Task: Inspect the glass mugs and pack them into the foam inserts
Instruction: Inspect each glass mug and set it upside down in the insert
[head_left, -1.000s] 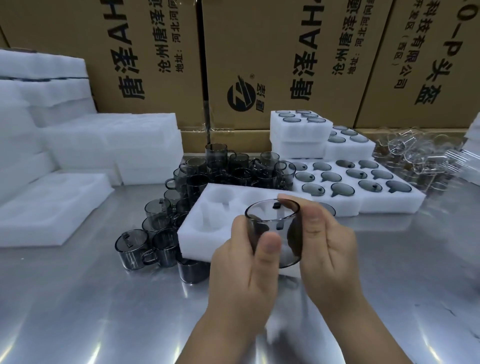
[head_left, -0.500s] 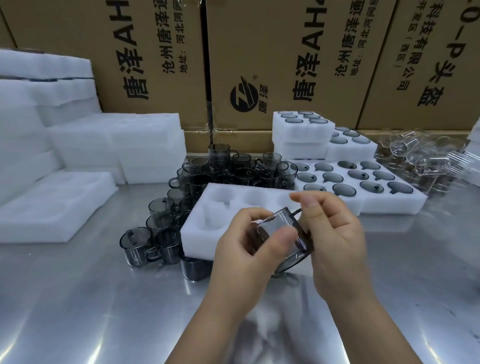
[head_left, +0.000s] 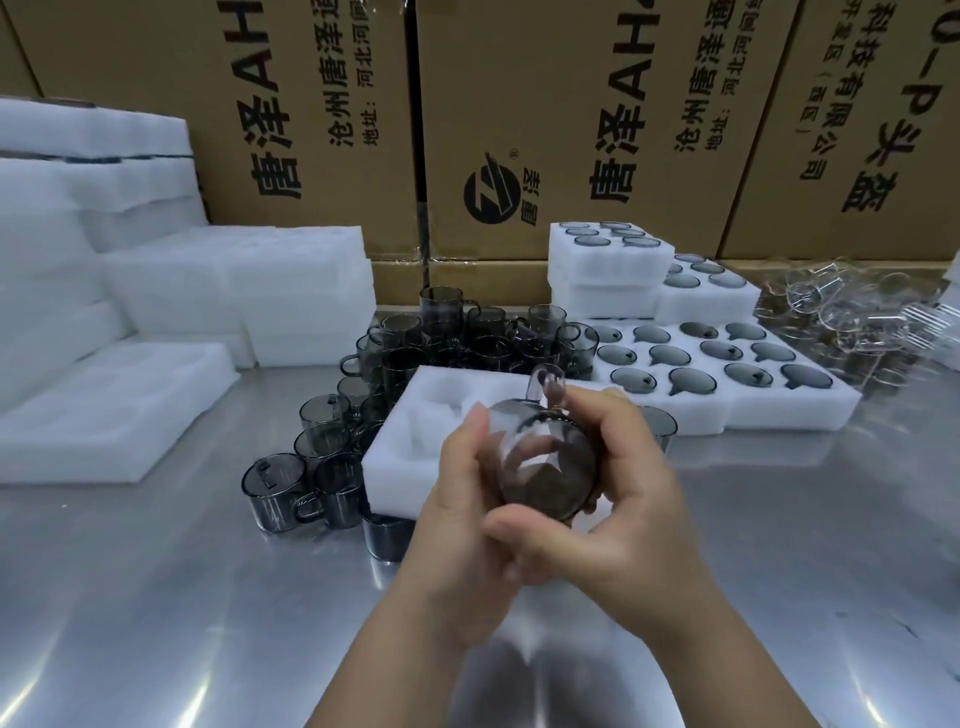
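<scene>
Both hands, left hand (head_left: 462, 514) and right hand (head_left: 623, 519), gripped one smoky glass mug (head_left: 540, 457), tipped handle-up over the foam insert (head_left: 415, 415).

The mug (head_left: 540, 467) I hold is smoky grey, see-through glass, as are the loose mugs (head_left: 332, 483). The foam inserts (head_left: 405, 457) are plain white. My worktop (head_left: 156, 597) is silvery, streaked with bright glare. The boxes (head_left: 519, 78) are tan cardboard, printed with black characters and a round black logo.
</scene>
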